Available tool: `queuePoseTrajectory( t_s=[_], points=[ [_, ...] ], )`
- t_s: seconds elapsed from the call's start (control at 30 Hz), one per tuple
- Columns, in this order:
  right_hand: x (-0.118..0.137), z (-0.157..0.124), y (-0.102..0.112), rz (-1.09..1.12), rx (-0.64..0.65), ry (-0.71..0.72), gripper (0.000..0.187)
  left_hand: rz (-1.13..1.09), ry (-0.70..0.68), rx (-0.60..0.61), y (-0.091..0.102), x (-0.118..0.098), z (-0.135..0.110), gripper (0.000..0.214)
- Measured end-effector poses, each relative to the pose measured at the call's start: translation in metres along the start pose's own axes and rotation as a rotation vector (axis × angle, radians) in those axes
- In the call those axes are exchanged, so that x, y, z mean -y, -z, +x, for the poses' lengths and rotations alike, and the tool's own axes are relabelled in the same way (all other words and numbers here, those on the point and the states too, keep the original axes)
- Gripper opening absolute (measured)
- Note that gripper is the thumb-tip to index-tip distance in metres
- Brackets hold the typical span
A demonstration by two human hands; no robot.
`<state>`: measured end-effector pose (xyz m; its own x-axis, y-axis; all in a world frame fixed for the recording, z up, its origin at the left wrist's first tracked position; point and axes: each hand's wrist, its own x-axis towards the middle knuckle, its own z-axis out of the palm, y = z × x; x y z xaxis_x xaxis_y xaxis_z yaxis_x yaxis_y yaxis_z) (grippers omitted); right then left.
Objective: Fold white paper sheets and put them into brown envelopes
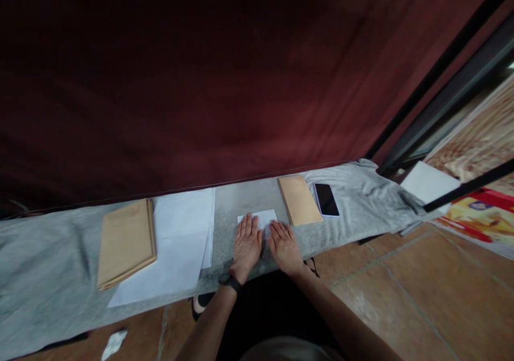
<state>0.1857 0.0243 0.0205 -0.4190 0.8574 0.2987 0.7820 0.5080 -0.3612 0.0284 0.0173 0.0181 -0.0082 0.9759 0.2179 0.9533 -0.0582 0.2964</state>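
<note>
A small white sheet of paper [263,218], perhaps folded, lies on the grey cloth under both my hands. My left hand [247,244] presses flat on its left part, fingers stretched forward, a dark band on the wrist. Flat on the right part rests my right hand [284,244], its fingers also extended. The hands cover the paper's near side. Just right of them is a single brown envelope [301,200]. To the left, larger white sheets [176,248] lie partly beneath a stack of brown envelopes [126,240].
A phone [326,200] with a dark screen lies right of the single envelope. Grey cloth [228,205] covers the long narrow surface, backed by a dark red curtain [241,109]. Black bars [441,66] rise at the right. Crumpled white paper [114,344] is on the tiled floor.
</note>
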Motion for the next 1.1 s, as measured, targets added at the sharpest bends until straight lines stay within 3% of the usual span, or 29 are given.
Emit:
queuePoseTrajectory(
  t_s=[0.13,0.23,0.47,0.67,1.1],
  points=[
    [0.000,0.029,-0.001,0.067,0.023,0.045,0.047,0.033,0.001,0.002,-0.002,0.000,-0.001,0.055],
    [-0.003,0.041,-0.010,-0.004,0.046,0.045,0.047,0.076,-0.010,0.010,-0.003,-0.001,0.000,0.055],
    [-0.008,0.034,-0.029,-0.210,-0.010,0.017,0.049,0.182,0.066,0.061,0.000,-0.004,-0.001,0.057],
    [-0.004,0.032,-0.032,-0.270,-0.038,-0.014,0.053,0.207,0.159,0.077,0.007,0.000,-0.005,0.062],
    [-0.004,0.033,-0.032,-0.294,-0.014,-0.037,0.054,0.191,0.091,0.106,0.010,0.007,-0.008,0.065]
  ],
)
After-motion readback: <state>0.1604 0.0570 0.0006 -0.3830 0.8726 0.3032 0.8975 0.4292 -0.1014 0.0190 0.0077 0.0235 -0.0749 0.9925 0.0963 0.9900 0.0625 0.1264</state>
